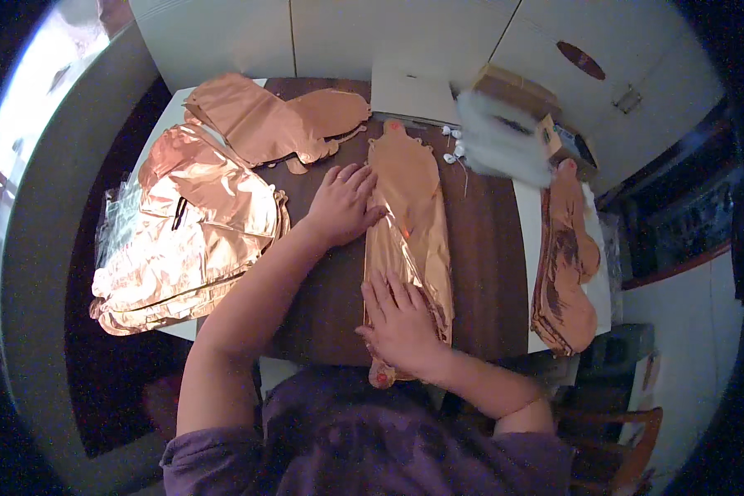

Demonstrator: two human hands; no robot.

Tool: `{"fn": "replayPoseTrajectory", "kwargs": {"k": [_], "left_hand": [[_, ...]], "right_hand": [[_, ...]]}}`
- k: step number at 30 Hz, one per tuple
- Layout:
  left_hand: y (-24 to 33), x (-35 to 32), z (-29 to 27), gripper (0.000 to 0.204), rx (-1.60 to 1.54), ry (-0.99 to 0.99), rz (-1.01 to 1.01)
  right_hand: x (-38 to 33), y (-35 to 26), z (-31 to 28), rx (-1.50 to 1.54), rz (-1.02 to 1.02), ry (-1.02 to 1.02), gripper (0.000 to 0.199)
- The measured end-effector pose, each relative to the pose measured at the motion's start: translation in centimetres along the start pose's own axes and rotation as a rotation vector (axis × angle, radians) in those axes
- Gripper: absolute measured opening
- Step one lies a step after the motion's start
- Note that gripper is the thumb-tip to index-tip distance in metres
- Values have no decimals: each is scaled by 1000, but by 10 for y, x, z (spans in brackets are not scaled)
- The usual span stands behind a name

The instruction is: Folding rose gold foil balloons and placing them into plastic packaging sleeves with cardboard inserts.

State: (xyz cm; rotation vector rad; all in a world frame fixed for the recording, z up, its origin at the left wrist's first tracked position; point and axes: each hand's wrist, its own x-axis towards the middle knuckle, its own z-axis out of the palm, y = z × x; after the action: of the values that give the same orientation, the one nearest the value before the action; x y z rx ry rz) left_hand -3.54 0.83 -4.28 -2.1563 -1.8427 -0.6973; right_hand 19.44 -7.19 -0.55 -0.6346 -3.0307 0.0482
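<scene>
A flat, folded copper-coloured foil balloon (pixel 407 183) lies lengthwise on the brown table mat, its far end rounded with small tabs along the rim. My left hand (pixel 344 205) rests at its left edge, fingers stretched out and the fingertips touching the foil. Nearer to me, my right hand (pixel 400 322) lies flat across the balloon's lower part with the fingers extended. A small round tab pokes out at the near end, below that hand. Neither hand grips anything.
Stacks of flat copper foil balloons lie at the far left (pixel 256 122), left (pixel 198 240) and right (pixel 566 264). White earphones (pixel 455 149), a crumpled clear plastic bag (pixel 500 132) and a cardboard box (pixel 517 87) sit at the back right. A wooden chair (pixel 636 446) stands at lower right.
</scene>
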Motion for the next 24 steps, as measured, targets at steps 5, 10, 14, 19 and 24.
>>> {"fn": "replayPoseTrajectory", "kwargs": {"k": [5, 10, 14, 19, 24], "left_hand": [[5, 3, -1, 55, -36, -10, -63], [19, -4, -4, 53, -163, -41, -230], [10, 6, -5, 52, 5, 29, -116], [-3, 13, -5, 53, 55, -14, -148], [-11, 15, 2, 55, 128, 57, -130]], "right_hand": [[1, 0, -3, 37, 13, 32, 67], [9, 7, -13, 82, -20, 120, 67], [10, 10, -11, 79, -32, 132, 67], [9, 9, -10, 76, -28, 124, 69], [9, 9, -11, 99, -23, 96, 70]]}}
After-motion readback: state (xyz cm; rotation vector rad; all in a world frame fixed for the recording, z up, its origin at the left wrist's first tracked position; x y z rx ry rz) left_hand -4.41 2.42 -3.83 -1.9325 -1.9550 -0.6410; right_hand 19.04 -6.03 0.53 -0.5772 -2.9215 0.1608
